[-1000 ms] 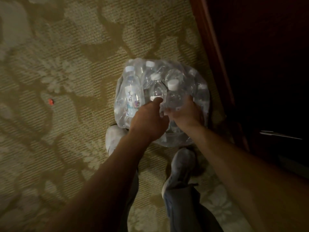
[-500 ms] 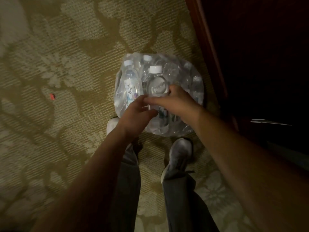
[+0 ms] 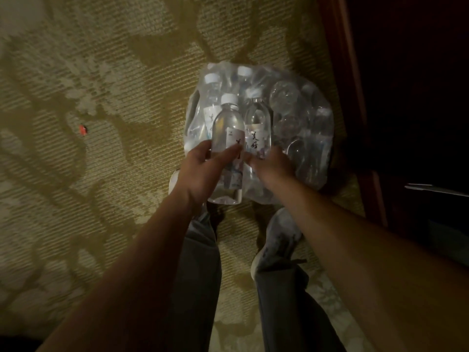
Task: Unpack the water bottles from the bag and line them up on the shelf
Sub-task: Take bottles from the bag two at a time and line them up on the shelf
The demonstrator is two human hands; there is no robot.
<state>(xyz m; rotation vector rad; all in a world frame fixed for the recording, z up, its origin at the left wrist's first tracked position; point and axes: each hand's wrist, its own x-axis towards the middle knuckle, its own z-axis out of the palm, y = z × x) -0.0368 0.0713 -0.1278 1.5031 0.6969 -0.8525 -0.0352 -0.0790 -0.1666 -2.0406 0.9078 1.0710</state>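
A clear plastic bag [image 3: 308, 118] full of several small water bottles sits on the carpet in front of my feet. My left hand [image 3: 203, 171] grips one clear bottle with a white cap [image 3: 227, 123], lifted above the bag, its label facing me. My right hand [image 3: 272, 165] holds a second bottle [image 3: 257, 128] by its lower body, right beside the first. More white-capped bottles [image 3: 212, 83] stand inside the bag behind them.
A dark wooden cabinet or door frame [image 3: 347, 97] runs along the right side, its interior too dark to make out. My two grey shoes [image 3: 278, 240] stand just below the bag. A small red scrap [image 3: 83, 129] lies on the patterned carpet to the left.
Both hands went from reaching into the bag to each holding a bottle. The left hand has raised its bottle clear of the bag; the right hand has shifted onto a second one.
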